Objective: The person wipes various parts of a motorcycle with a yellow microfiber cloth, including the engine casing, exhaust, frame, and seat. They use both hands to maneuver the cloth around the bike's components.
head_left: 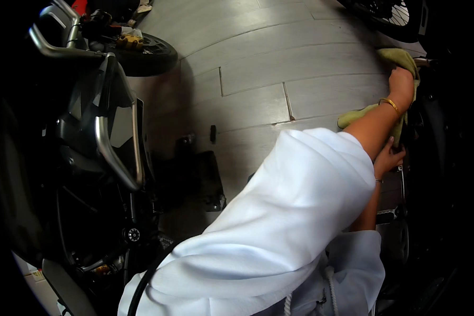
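Note:
My left arm, in a white sleeve, reaches across to the right side. My left hand (401,87), with a gold bracelet at its wrist, is closed on a yellow-green cloth (397,57) against a dark motorcycle (432,124). Part of the cloth hangs below the wrist, and another flap sticks out to the left. Lower down, my right hand (388,159) has its fingers curled at the cloth's bottom end, close to the motorcycle's side. Deep shadow hides most of that machine.
Another motorcycle with silver tubular bars (110,152) stands at the left. Beyond it is a front wheel (155,55) with a gold brake caliper. A spoked wheel (397,13) shows at the far right. Grey plank flooring (247,108) runs between, with a small black object (213,134) on it.

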Demonstrator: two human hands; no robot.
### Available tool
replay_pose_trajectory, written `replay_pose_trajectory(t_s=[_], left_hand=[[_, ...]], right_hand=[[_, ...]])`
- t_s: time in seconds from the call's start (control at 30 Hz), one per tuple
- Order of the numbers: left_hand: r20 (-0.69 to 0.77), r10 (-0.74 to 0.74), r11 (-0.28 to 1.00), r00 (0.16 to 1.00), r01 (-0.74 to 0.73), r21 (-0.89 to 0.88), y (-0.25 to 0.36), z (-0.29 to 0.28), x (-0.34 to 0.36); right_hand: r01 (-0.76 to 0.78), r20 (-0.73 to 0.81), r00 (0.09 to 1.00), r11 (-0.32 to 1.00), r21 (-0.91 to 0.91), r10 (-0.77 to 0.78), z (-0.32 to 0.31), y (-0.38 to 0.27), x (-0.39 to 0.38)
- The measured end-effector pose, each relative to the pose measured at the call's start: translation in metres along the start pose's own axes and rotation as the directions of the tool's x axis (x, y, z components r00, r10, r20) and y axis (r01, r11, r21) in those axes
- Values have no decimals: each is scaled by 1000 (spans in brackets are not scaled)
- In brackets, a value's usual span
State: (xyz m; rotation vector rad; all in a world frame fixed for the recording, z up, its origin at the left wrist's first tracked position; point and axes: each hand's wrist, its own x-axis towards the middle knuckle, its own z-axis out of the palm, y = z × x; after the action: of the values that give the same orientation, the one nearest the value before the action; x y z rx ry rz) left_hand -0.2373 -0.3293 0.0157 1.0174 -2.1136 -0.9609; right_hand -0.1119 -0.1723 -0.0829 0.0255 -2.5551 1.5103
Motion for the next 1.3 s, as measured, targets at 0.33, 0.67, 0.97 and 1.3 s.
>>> replay_pose_trajectory(t_s=[0.33,0.67,0.97,1.3], left_hand=[[-27,-46,952,999,36,-303,2,-34,-44],[33,-91,957,995,97,-275,3,-50,-96],[124,-47,997,991,54,-56,10,-72,-41],[165,106,994,981,-110,10,8,-64,-12]], right_hand=[[-752,680,657,349,559,325,-18,-10,28],[-730,641,669,493,473,376,10,35,66],[174,536,843,965,-196,-43,23,94,99],[-574,410,817,634,519,404,49,115,100]])
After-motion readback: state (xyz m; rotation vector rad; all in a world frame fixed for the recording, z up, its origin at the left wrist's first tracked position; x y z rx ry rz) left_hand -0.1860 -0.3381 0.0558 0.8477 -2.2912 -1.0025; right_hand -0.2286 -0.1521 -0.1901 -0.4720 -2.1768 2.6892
